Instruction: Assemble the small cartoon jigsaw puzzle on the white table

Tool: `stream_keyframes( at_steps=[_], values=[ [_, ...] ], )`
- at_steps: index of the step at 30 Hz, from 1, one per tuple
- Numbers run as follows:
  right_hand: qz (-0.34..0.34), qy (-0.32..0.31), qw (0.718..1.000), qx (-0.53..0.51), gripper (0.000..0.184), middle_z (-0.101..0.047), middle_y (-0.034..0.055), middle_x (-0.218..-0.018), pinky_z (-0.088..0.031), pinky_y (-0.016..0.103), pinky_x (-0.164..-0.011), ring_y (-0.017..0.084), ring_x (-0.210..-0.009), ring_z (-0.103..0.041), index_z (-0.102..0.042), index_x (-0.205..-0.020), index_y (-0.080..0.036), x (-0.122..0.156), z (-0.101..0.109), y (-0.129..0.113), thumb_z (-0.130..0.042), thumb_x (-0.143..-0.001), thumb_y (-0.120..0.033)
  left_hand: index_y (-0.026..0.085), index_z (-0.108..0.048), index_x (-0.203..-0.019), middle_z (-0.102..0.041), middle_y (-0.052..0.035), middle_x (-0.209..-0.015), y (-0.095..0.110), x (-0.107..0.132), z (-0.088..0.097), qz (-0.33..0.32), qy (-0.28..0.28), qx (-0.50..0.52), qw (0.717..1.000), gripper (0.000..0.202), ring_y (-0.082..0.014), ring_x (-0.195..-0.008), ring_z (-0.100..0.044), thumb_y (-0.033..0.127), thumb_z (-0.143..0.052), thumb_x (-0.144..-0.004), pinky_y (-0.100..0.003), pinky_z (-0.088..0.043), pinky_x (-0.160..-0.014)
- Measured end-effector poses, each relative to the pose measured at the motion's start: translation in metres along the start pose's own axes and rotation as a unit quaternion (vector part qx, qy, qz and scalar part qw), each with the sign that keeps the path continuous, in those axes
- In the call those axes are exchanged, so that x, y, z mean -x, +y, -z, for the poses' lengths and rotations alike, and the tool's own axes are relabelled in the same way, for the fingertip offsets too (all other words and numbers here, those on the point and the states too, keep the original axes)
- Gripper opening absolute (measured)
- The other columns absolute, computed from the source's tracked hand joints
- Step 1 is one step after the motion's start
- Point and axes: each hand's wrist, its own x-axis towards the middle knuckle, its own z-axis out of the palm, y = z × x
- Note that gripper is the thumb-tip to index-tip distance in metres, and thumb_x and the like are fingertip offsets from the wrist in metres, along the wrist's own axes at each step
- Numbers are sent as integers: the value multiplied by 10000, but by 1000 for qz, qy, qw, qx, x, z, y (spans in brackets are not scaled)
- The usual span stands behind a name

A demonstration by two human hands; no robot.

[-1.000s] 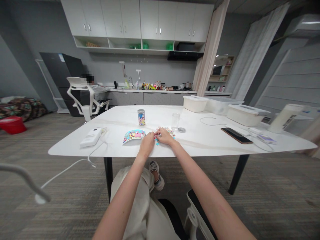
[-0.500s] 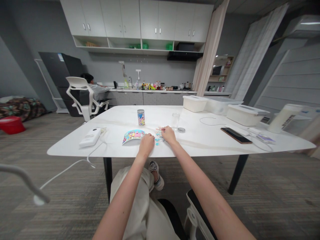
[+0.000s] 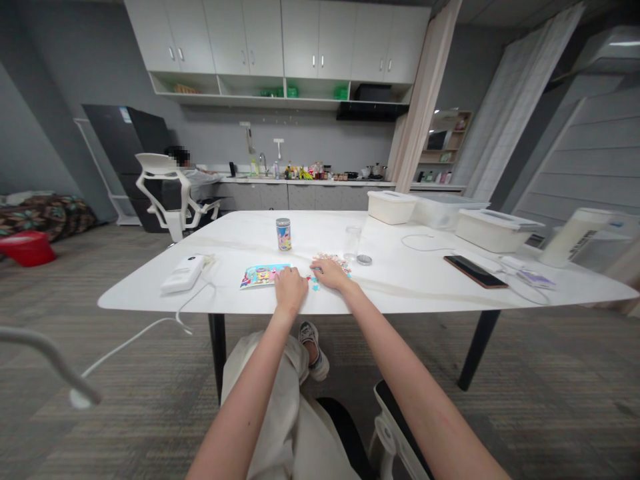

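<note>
two bare hands at work on a white tabletop (image 3: 400,287). the left grip (image 3: 291,290) lies, fingers bent, over the right end of a colourful illustrated sheet (image 3: 257,274), which is on the near side of the tabletop; whether these fingers are closed on anything cannot be told. the right grip (image 3: 330,272) is just to the right, fingers curled downward at the near-left edge of a scatter of small coloured pieces (image 3: 334,258); whether it pinches one is likewise hidden. a few blue pieces (image 3: 315,284) lie between the two. farther off, a printed can (image 3: 283,235) stands upright to the left; to the right stands a transparent jar (image 3: 352,242), a round metallic lid (image 3: 365,260) lying just beside it on the near right.
</note>
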Motion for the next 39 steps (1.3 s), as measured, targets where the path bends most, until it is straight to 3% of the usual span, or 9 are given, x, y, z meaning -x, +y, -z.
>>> stream_keyframes(
  at_steps=[3,11,14,21,27,39],
  values=[
    [8,0,1000,3,272,-685,58,-1203,-335,402,-1082,214,-1202,-563,-723,-1018,-226,0,0,-1,-513,-867,-140,75,-617,-1026,-641,-185,-1036,1,0,0,4,-18,1,1000,254,-283,-1005,-599,207,-443,-896,-390,-407,-903],
    [12,-6,1000,5,268,-636,86,-1281,-357,371,-1062,212,-1245,-531,-718,-1038,-205,0,-1,-1,-520,-867,-146,84,-593,-1008,-628,-179,-1017,-1,-4,-1,-62,-11,16,998,198,-275,-1068,-559,148,-462,-875,-376,-350,-988],
    [17,-8,1000,6,257,-678,75,-1201,-361,360,-1052,207,-1215,-548,-728,-993,-213,0,-1,-2,-516,-864,-142,93,-589,-992,-630,-172,-1012,-1,-5,-1,-76,-16,20,997,176,-267,-1073,-558,140,-464,-878,-375,-338,-1012],
    [30,-8,999,12,265,-661,103,-1220,-347,373,-1049,213,-1182,-558,-696,-1045,-176,1,-1,-4,-491,-878,-151,94,-572,-1022,-632,-153,-1044,2,-4,-2,-53,-40,12,998,189,-251,-1028,-582,145,-445,-891,-345,-415,-896],
    [23,-3,1000,6,275,-679,100,-1145,-384,345,-1000,202,-1106,-588,-661,-1089,-155,0,-3,-3,-499,-867,-136,110,-565,-1021,-631,-146,-1050,0,-5,-8,-49,-36,14,998,178,-244,-1029,-584,145,-448,-892,-338,-416,-886],
    [61,-4,998,30,263,-679,81,-1157,-375,335,-1001,202,-1127,-580,-729,-1021,-186,1,0,-5,-489,-915,-171,103,-557,-1031,-617,-160,-1042,0,-5,-9,-52,-31,29,998,177,-260,-1040,-576,151,-451,-898,-357,-416,-882]
  ],
)
